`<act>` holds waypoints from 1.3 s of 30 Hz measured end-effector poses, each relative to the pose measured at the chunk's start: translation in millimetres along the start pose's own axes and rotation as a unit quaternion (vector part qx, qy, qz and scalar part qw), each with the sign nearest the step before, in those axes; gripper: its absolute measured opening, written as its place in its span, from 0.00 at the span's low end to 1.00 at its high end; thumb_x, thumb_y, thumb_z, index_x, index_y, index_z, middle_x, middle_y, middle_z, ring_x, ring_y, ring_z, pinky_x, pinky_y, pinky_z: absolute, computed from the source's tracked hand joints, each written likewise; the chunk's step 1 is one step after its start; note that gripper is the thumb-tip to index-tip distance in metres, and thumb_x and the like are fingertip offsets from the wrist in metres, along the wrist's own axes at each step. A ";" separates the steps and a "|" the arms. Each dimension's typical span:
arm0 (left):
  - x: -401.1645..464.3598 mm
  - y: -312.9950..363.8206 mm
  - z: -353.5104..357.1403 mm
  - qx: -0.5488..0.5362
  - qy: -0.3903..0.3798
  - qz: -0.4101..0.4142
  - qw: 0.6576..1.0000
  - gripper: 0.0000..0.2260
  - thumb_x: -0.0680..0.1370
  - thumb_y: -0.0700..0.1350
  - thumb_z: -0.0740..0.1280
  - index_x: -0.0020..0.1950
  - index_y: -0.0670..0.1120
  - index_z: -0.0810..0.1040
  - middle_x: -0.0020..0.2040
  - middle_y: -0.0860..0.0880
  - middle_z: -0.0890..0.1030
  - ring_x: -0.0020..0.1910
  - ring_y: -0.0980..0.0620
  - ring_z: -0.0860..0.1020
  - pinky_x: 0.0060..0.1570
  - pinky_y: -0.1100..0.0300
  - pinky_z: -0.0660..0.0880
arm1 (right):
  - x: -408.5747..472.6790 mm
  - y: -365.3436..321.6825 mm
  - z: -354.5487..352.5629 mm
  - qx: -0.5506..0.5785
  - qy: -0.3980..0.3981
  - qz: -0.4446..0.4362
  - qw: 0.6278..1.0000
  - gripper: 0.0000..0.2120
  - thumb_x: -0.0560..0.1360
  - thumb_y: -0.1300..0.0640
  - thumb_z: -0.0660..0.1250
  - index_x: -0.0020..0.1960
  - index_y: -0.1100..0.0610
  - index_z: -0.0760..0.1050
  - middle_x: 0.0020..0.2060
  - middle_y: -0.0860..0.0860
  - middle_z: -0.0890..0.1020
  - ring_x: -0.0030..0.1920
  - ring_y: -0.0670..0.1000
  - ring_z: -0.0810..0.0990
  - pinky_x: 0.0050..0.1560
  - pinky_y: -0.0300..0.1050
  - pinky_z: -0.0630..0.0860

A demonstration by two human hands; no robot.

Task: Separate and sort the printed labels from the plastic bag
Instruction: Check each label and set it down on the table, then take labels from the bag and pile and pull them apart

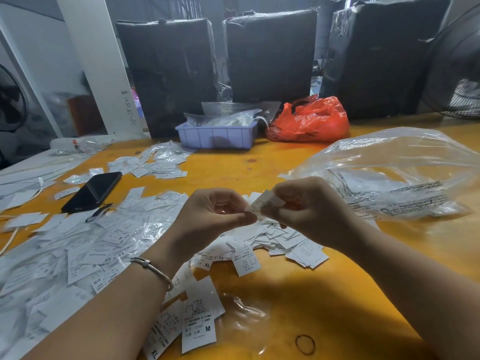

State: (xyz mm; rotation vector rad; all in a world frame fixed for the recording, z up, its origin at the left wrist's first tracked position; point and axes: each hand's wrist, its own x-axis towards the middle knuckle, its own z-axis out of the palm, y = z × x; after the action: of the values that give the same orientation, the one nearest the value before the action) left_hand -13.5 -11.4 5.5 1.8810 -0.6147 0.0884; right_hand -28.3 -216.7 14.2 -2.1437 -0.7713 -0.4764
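Both hands meet above the yellow table (324, 307), holding a small white printed label (262, 203) between them. My left hand (213, 216) pinches its lower left edge with thumb and fingertips. My right hand (311, 209) grips the label's right side with curled fingers. Below the hands lies a heap of loose white labels (285, 242), some marked XL. More labels and small clear sleeves (85, 250) cover the table's left side, marked S, XS and M. A large clear plastic bag (400, 172) with black print lies at the right, just beyond my right hand.
A black phone (93, 190) lies at the left among labels. A lilac tray (215, 136) with clear bags and a red plastic bag (309, 120) stand at the back, before black wrapped boxes (270, 53). A rubber band (305, 344) lies near the front. A fan (457, 68) stands far right.
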 end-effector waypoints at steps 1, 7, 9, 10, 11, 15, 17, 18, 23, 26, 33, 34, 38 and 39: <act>-0.2 -0.1 0.3 0.003 0.000 -0.001 1.000 0.08 0.66 0.47 0.77 0.40 0.44 0.83 0.39 0.44 0.84 0.41 0.43 0.81 0.45 0.47 0.78 | 0.1 -0.2 0.1 -0.012 -0.006 0.007 1.000 0.09 0.72 0.59 0.72 0.37 0.64 0.78 0.30 0.56 0.79 0.30 0.57 0.75 0.33 0.56 0.74; 0.3 -0.5 -2.0 -0.007 0.012 -0.014 1.000 0.07 0.67 0.49 0.75 0.38 0.48 0.83 0.42 0.48 0.86 0.46 0.48 0.84 0.52 0.47 0.80 | 1.9 -2.9 -4.3 0.017 0.095 0.017 0.995 0.06 0.71 0.62 0.72 0.48 0.55 0.82 0.37 0.51 0.83 0.36 0.47 0.79 0.33 0.47 0.76; 0.0 -0.4 -1.4 -0.007 0.008 -0.017 1.000 0.10 0.66 0.50 0.75 0.40 0.45 0.83 0.43 0.48 0.86 0.46 0.48 0.84 0.52 0.46 0.80 | 1.1 -4.0 -1.9 -0.001 0.105 0.007 0.994 0.07 0.70 0.64 0.73 0.46 0.56 0.83 0.37 0.49 0.84 0.36 0.44 0.79 0.32 0.38 0.76; -0.2 -0.3 -0.8 -0.007 0.005 -0.017 1.000 0.11 0.67 0.50 0.75 0.41 0.43 0.83 0.43 0.48 0.86 0.47 0.48 0.84 0.52 0.47 0.80 | 0.5 -4.0 -0.2 -0.012 0.109 0.004 0.994 0.07 0.69 0.64 0.74 0.46 0.56 0.83 0.36 0.48 0.83 0.36 0.42 0.79 0.32 0.35 0.75; -0.1 -0.3 -0.1 -0.007 0.003 -0.016 1.000 0.12 0.67 0.50 0.75 0.41 0.42 0.83 0.43 0.48 0.86 0.47 0.49 0.84 0.52 0.48 0.80 | 0.2 -3.8 1.2 -0.020 0.113 0.004 0.993 0.07 0.69 0.64 0.74 0.45 0.57 0.83 0.35 0.47 0.83 0.35 0.41 0.79 0.32 0.33 0.74; 0.1 -1.0 1.4 -0.011 0.002 -0.013 1.000 0.10 0.67 0.49 0.75 0.41 0.44 0.83 0.43 0.47 0.86 0.45 0.49 0.84 0.50 0.53 0.81 | 0.2 -4.1 4.9 -0.019 0.113 -0.009 0.993 0.07 0.67 0.65 0.76 0.44 0.58 0.84 0.35 0.47 0.84 0.33 0.41 0.80 0.33 0.31 0.74; 0.5 -2.1 1.4 -0.016 0.005 -0.015 1.000 0.11 0.67 0.49 0.75 0.42 0.41 0.83 0.43 0.45 0.86 0.45 0.47 0.84 0.50 0.53 0.81 | -0.6 -5.3 7.8 -0.029 0.094 -0.023 0.995 0.07 0.67 0.66 0.75 0.44 0.58 0.84 0.36 0.48 0.84 0.34 0.40 0.80 0.34 0.31 0.74; 0.6 -2.2 1.4 -0.020 0.005 -0.016 1.000 0.12 0.66 0.48 0.75 0.42 0.40 0.83 0.42 0.44 0.85 0.45 0.46 0.84 0.49 0.54 0.81 | -0.9 -5.9 8.9 -0.037 0.083 -0.027 0.996 0.07 0.68 0.66 0.75 0.44 0.58 0.84 0.36 0.48 0.84 0.34 0.40 0.80 0.34 0.33 0.75; 1.4 -1.2 2.2 -0.040 0.004 -0.015 0.999 0.09 0.66 0.47 0.75 0.41 0.44 0.84 0.40 0.45 0.85 0.41 0.49 0.84 0.44 0.61 0.80 | -1.2 -8.6 8.4 -0.019 0.060 -0.030 0.998 0.08 0.68 0.69 0.72 0.43 0.58 0.85 0.37 0.49 0.83 0.36 0.45 0.80 0.34 0.44 0.77; 1.8 -2.5 1.5 -0.028 0.011 -0.014 0.999 0.11 0.65 0.48 0.75 0.42 0.42 0.84 0.40 0.45 0.85 0.41 0.50 0.83 0.44 0.61 0.80 | -0.8 -8.7 7.5 -0.003 0.024 -0.005 1.000 0.09 0.70 0.66 0.71 0.44 0.54 0.85 0.40 0.46 0.82 0.40 0.45 0.79 0.36 0.47 0.77; 3.4 -4.1 -8.0 -0.026 0.050 -0.034 0.998 0.06 0.70 0.46 0.74 0.45 0.46 0.84 0.41 0.49 0.85 0.41 0.55 0.83 0.39 0.68 0.77 | 0.6 -0.5 10.9 -0.039 0.011 0.033 0.999 0.13 0.71 0.62 0.72 0.54 0.52 0.81 0.47 0.45 0.80 0.46 0.44 0.77 0.41 0.45 0.77; 4.5 -6.1 -10.3 -0.014 0.073 -0.041 0.996 0.03 0.72 0.43 0.73 0.46 0.48 0.83 0.42 0.50 0.85 0.43 0.56 0.83 0.39 0.68 0.77 | 0.6 -0.1 11.2 -0.047 0.007 0.035 0.998 0.14 0.70 0.61 0.73 0.55 0.52 0.80 0.48 0.44 0.80 0.46 0.44 0.77 0.41 0.45 0.77; 8.1 -14.9 -14.0 0.103 0.185 -0.063 0.975 0.10 0.76 0.37 0.65 0.43 0.50 0.82 0.39 0.53 0.83 0.38 0.61 0.80 0.31 0.71 0.73 | -1.4 0.5 14.8 -0.053 -0.124 0.029 0.990 0.21 0.67 0.52 0.77 0.58 0.50 0.77 0.52 0.43 0.79 0.53 0.41 0.74 0.51 0.38 0.73; 8.4 -16.6 -14.6 0.150 0.196 -0.072 0.967 0.11 0.75 0.37 0.63 0.41 0.50 0.82 0.36 0.53 0.82 0.35 0.59 0.79 0.30 0.67 0.73 | -2.0 0.0 16.8 -0.052 -0.164 0.026 0.985 0.22 0.66 0.49 0.77 0.59 0.49 0.77 0.54 0.43 0.78 0.56 0.41 0.73 0.55 0.36 0.70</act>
State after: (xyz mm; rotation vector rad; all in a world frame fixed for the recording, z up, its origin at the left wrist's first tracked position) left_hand 4.5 2.9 0.0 2.1147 -0.1988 0.4685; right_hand -28.4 -204.3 2.8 -2.3684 -0.8822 -0.1374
